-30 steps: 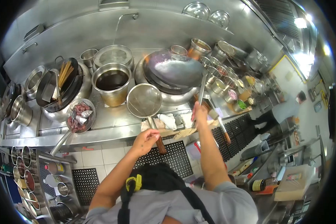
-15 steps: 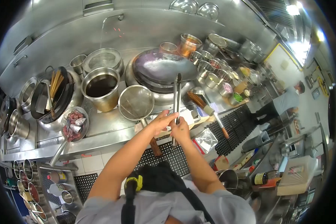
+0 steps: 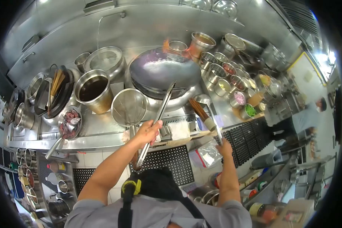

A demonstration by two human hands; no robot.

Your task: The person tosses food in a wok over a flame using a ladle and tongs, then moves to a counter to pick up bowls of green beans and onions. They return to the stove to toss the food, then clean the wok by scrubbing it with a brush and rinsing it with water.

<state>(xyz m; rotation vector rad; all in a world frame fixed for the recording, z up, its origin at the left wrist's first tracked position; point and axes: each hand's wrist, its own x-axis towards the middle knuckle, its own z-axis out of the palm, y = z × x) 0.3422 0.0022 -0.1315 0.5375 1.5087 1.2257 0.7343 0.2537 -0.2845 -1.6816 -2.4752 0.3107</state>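
Observation:
My left hand (image 3: 147, 133) is closed around metal tongs (image 3: 161, 112), whose tips point up toward the large dark wok (image 3: 165, 74). Over on the right, my right hand (image 3: 225, 147) grips the handle end of a ladle (image 3: 217, 133). The ladle's bowl rests on the counter behind a bamboo wok brush (image 3: 202, 113). Just left of the tongs lies a round mesh strainer (image 3: 129, 108), its handle partly behind my left hand. The wok sits tilted over the burner, with flames at its back edge.
A pot of dark liquid (image 3: 92, 89) stands left of the strainer. A ladle-like pan of raw meat (image 3: 70, 123) sits at the left. Several metal ingredient tins (image 3: 216, 72) crowd the right counter. Another person (image 3: 304, 123) stands farther right. Black mats (image 3: 167, 163) cover the floor.
My hands have moved apart. The tongs are now in my left hand alone, tilted; my right hand has let them go and moved right onto the ladle handle. Flames now show behind the wok.

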